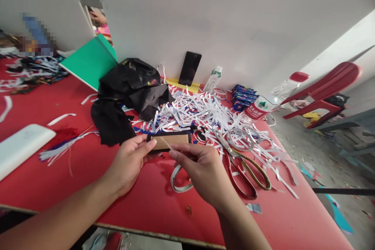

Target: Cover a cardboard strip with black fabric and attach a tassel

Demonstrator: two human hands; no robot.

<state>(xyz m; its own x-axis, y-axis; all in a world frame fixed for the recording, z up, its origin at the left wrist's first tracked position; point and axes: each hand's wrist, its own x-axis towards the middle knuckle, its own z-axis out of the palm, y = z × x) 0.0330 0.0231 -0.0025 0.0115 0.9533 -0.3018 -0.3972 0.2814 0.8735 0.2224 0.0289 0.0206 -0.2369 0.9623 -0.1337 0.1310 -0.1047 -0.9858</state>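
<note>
My left hand (133,160) pinches the left end of a flat rectangular piece (178,139), tan in the middle with a black border. Between the thumb and forefinger of my right hand (202,162) is a thin pale strip (165,142), its tip lying over the tan face. Under my right hand a curled white tape (175,184) rests on the red table. Large scissors (238,164) with red and yellowish handles lie just right of that hand. Behind the piece spreads a heap of white strips (199,109), with black cloth (129,82) to its left.
A black phone (190,68) leans on the white partition beside a small carton (213,80). At the right stand a stack of blue packets (243,97) and a plastic bottle (266,103). A green board (90,60) and a white oblong device (25,146) are at the left.
</note>
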